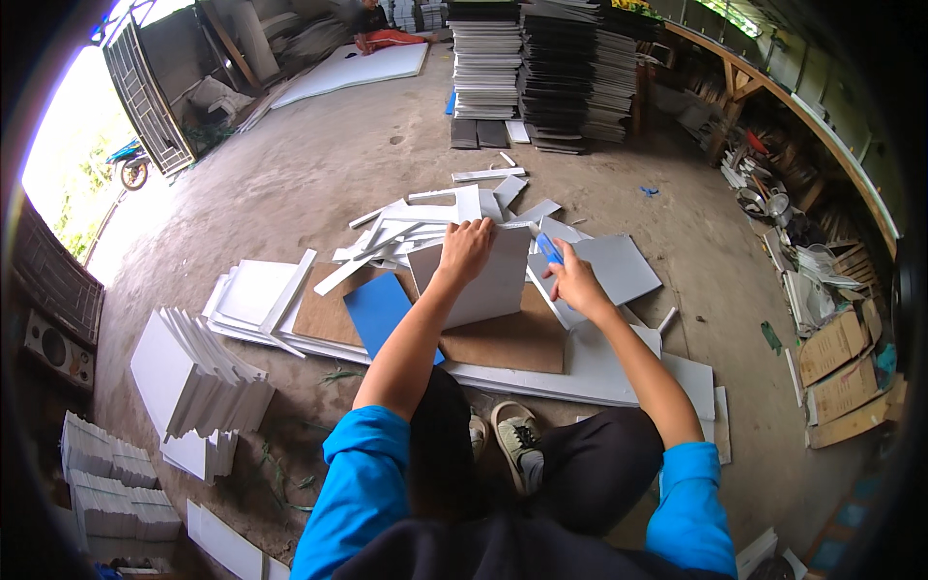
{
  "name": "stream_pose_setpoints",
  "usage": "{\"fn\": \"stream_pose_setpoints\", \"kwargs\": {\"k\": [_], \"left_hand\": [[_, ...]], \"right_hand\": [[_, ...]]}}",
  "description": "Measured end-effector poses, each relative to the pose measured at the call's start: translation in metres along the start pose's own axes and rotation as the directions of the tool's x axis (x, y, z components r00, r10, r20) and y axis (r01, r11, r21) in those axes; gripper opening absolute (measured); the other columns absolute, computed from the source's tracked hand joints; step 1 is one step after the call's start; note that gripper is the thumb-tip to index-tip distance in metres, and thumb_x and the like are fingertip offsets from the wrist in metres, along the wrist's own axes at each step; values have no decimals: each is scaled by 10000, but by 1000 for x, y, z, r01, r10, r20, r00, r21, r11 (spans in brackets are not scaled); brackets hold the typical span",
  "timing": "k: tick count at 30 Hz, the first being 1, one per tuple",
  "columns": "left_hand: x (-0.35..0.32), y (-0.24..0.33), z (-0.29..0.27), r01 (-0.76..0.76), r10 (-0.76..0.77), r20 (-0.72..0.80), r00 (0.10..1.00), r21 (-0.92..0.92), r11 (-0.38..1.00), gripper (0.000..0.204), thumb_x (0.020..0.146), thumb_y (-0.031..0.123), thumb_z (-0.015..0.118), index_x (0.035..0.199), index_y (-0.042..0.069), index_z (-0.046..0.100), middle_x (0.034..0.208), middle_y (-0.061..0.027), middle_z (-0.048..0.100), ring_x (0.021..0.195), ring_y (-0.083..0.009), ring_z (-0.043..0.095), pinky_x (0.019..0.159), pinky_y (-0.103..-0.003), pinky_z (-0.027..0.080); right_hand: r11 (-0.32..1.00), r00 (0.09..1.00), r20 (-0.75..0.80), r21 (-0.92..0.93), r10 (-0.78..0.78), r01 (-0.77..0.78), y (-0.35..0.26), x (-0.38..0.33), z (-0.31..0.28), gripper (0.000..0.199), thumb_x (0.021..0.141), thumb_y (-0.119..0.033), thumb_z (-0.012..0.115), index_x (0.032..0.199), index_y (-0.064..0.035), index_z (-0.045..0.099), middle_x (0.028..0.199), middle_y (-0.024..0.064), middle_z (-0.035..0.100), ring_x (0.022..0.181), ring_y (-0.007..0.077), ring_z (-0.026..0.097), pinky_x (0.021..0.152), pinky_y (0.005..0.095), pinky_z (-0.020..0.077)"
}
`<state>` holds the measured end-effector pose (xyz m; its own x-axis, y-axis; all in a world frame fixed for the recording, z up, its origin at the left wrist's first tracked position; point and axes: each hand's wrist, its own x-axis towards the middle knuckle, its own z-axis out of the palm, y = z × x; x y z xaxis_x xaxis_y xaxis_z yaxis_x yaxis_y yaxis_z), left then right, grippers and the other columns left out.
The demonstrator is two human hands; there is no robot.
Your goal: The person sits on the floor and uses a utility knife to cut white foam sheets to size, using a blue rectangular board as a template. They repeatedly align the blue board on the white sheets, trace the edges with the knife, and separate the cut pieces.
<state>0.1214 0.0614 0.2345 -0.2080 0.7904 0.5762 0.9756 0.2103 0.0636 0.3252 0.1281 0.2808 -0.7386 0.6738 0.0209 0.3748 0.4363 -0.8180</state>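
My left hand point(468, 249) is closed over the top edge of a pale grey-white foam-like board point(491, 282), which stands tilted up on its lower edge. In my right hand point(577, 280) is a blue cutter knife point(549, 248), held by the board's upper right corner; I cannot tell whether its blade touches the board. Under the board lies a brown sheet point(527, 346) on top of white panels point(503, 380). A blue rectangular panel point(379, 307) rests beside my left forearm. Another grey-white panel point(619, 266) lies right of the knife hand.
Offcut strips point(387, 237) lie in a heap beyond the board. Stacked white panels point(198, 372) stand at left, with more piles point(121, 493) below. Tall black-and-white stacks point(556, 72) rise ahead. Cardboard point(843, 372) lies at right. A person point(372, 24) sits far off by a large white sheet point(358, 72).
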Motion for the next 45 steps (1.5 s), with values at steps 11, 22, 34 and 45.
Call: {"fn": "stream_pose_setpoints", "kwargs": {"k": [11,22,34,45], "left_hand": [[6,2,-4,78,-71,73,995,-103,992,157,844,187,492,879,35,508,823,-123,610,789,-276,598,721,-419,403],[7,-2,1,85,-80,70,994,-84,993,163,841,174,486,948,53,511,846,-115,611,830,-290,588,738,-421,393],[9,-5,6,91,-91,31,995,-21,996,155,848,201,478,941,85,519,782,-69,598,759,-250,597,712,-406,380],[8,-1,3,93,-91,44,995,-52,994,143,825,139,451,935,77,520,802,-77,603,809,-260,588,707,-421,359]], "right_hand": [[955,975,-187,-289,-124,66,-7,15,33,249,906,-220,412,963,20,440,790,273,584,779,433,567,641,493,449],[951,964,-186,-278,-189,133,-3,27,61,260,907,-176,401,990,69,430,788,295,569,777,439,561,647,477,451],[957,975,-127,-251,-182,146,-6,27,62,229,910,-140,375,939,84,408,798,314,556,752,442,571,629,470,476],[961,994,-56,-268,-92,74,-11,27,65,251,885,-178,398,944,66,391,688,304,565,677,454,573,606,495,475]]}}
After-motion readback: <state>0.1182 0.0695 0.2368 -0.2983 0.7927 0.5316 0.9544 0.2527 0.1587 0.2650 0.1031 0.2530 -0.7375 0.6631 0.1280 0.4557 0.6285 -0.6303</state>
